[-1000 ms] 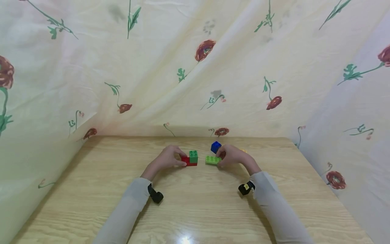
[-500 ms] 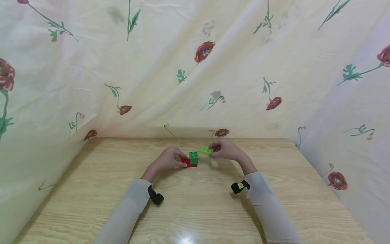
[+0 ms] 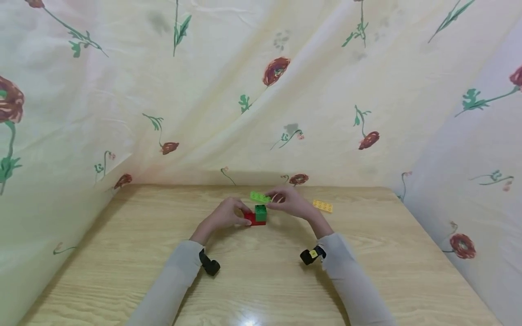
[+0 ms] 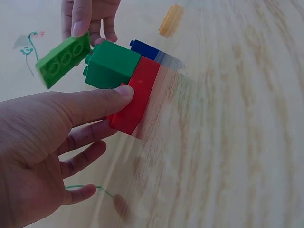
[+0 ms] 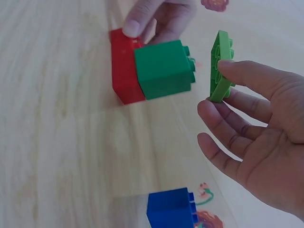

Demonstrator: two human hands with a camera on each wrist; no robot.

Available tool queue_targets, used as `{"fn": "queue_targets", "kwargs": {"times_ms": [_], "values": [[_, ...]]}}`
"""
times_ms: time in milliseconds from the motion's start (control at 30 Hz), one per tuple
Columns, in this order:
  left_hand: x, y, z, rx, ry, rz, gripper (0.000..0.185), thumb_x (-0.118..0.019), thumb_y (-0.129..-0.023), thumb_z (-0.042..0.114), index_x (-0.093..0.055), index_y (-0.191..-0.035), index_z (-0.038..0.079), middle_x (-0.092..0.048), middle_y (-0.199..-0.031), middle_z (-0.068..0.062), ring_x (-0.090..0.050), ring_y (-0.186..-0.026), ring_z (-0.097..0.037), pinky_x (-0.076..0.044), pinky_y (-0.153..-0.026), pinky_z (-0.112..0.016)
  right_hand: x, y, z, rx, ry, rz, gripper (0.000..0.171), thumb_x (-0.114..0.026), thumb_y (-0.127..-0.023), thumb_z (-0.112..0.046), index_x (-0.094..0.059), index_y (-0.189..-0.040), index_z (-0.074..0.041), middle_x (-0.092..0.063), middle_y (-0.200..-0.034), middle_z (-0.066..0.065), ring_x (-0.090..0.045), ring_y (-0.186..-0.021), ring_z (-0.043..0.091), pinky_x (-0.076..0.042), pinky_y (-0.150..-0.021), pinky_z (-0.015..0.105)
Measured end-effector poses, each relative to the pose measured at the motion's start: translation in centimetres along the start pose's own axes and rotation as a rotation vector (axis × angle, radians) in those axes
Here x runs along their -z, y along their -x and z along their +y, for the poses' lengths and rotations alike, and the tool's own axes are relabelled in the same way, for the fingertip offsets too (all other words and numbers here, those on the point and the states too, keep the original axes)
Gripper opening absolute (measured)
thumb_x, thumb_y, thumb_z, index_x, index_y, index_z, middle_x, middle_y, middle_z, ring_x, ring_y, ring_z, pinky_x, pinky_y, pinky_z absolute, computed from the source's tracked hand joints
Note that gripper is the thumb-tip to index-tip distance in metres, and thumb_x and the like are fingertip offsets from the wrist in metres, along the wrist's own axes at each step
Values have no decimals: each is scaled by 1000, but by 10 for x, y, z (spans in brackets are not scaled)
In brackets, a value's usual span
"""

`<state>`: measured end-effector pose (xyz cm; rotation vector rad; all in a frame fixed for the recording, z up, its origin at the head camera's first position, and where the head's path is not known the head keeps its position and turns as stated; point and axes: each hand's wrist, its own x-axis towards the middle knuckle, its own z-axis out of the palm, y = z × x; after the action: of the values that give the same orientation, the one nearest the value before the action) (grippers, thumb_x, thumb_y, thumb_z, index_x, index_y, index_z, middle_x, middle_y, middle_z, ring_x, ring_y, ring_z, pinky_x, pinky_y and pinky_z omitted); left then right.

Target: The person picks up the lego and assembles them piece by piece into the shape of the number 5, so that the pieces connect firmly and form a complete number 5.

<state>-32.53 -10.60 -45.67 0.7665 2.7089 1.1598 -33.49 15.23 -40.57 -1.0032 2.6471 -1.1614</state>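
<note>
A long red building brick (image 3: 258, 222) lies on the table with a taller dark green brick (image 3: 260, 213) standing on its right end. My left hand (image 3: 226, 213) pinches the red brick's left end between thumb and index finger; the left wrist view shows the thumb (image 4: 124, 92) on its side. My right hand (image 3: 290, 202) pinches one end of a thin light green brick (image 3: 259, 197). In the right wrist view this light green brick (image 5: 221, 67) is raised, facing the dark green brick's studs (image 5: 191, 65) with a gap between them.
A blue brick (image 5: 171, 209) stands on the table to the right of the red one, hidden behind my right hand in the head view. Farther right lies a flat yellow-orange brick (image 3: 322, 206). A flowered cloth (image 3: 212, 113) rises behind the table's back edge.
My right hand has lifted the light green brick off the table and carried it left, to above and behind the dark green brick. The yellow-orange brick has come into view. My left hand keeps its place.
</note>
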Motion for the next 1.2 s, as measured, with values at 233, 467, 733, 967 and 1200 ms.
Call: {"fn": "queue_targets", "kwargs": {"times_ms": [233, 467, 733, 967, 1200], "values": [[-1, -1, -1, 25, 15, -3, 25, -85, -84, 17, -80, -107, 10, -72, -105, -1, -61, -102, -17, -49, -95, -42, -10, -3, -1, 25, -34, -18, 35, -70, -97, -14, -67, -130, -2, -70, -122, 16, -68, -103, 26, -57, -89, 39], [2, -2, -2, 22, 31, -10, 26, -84, -85, 17, -79, -109, 9, -72, -107, -3, -61, -104, -18, -49, -94, -40, -15, -5, 1, 3, -24, -5, 35, -65, -100, -14, -65, -133, -1, -69, -125, 16, -66, -107, 28, -55, -92, 44], [-2, -1, -5, 31, 53, -6, 26, -84, -85, 18, -79, -108, 8, -73, -108, -3, -61, -106, -19, -49, -99, -45, -18, -5, 3, 2, -26, -35, 35, -63, -102, -16, -65, -134, -3, -70, -122, 14, -65, -106, 25, -55, -93, 45], [-3, 0, -4, 35, 55, -2, 27, -85, -84, 18, -79, -108, 8, -75, -109, -3, -63, -111, -22, -47, -103, -49, -18, -5, 7, 2, -50, -47, 35, -64, -101, -15, -64, -134, -3, -70, -124, 15, -65, -109, 27, -53, -97, 49], [-2, 0, -4, 61, 66, 7, 27, -86, -83, 18, -79, -108, 9, -74, -109, -3, -63, -112, -23, -47, -103, -49, -18, -6, 8, 13, -62, -56, 36, -65, -101, -14, -64, -134, -2, -69, -125, 16, -65, -110, 29, -54, -97, 49]]}}
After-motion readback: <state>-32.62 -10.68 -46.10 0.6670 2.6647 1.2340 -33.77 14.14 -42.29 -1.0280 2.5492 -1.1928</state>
